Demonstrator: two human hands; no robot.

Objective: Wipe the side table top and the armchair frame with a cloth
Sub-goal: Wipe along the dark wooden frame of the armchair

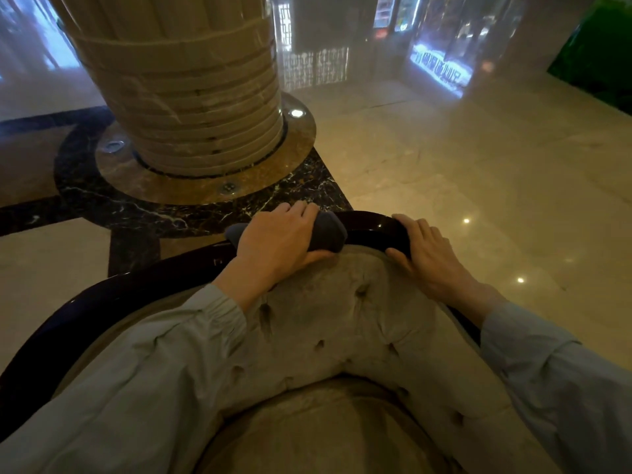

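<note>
Both arms reach forward over the tufted backrest of an armchair, sleeves in pale grey-blue. The left hand lies palm-down on the crest of the dark glossy armchair frame, its fingers curled over the far edge and its thumb tucked on the near side, pressing a grey-blue cloth against the wood. The cloth is bunched under the palm, one end showing left of the wrist and a thicker fold bulging out to the right of the knuckles. The right hand rests just right of the cloth on the same frame, apart from it; its fingers wrap over the top of the rail and the thumb hooks beneath, gripping bare wood. The wrist is bent, the forearm angling back and to the right. Beyond the frame stands a ribbed marble column on a polished stone floor.
</note>
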